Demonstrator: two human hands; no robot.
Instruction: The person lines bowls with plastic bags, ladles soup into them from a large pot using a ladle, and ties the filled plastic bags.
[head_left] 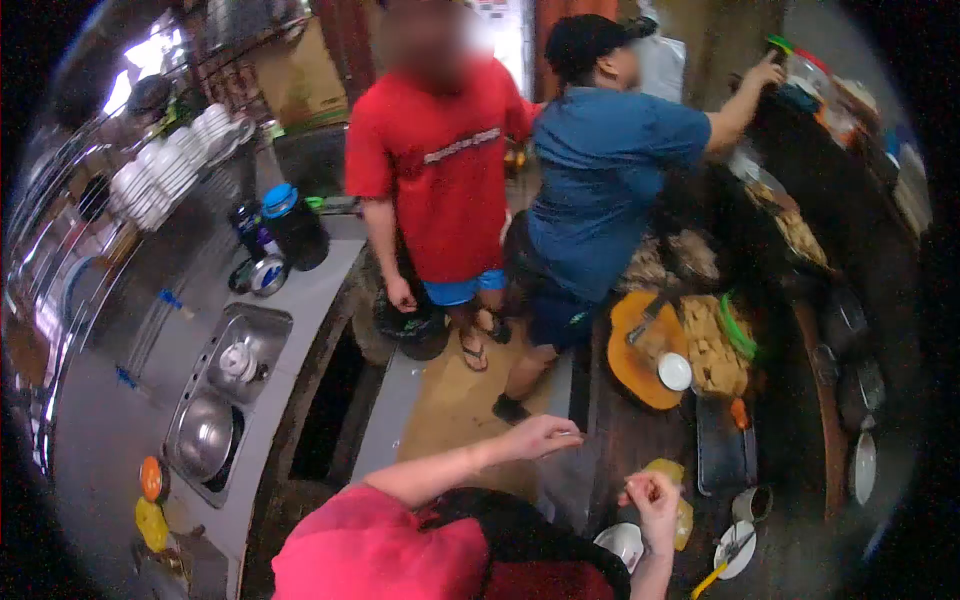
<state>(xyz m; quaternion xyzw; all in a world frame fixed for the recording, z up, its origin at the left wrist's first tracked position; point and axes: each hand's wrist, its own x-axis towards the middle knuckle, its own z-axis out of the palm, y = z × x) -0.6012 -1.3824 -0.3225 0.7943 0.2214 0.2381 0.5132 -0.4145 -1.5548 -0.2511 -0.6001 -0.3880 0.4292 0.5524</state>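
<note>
A person in red [430, 190] is standing ahead; one in blue [610, 170] is reaching out beside the dark tabletop [638, 432]. My left hand [545, 437] is hovering half-curled, my right hand [655, 502] is hanging with bent fingers beside a round white bowl [618, 543]; I can't tell whether they're gripping anything.

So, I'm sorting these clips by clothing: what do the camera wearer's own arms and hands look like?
A loose pinkish-red cloth sleeve covers the upper left arm, leaving the left forearm bare. The left hand and right hand are both ungloved. The right sleeve can't be made out clearly.
</note>
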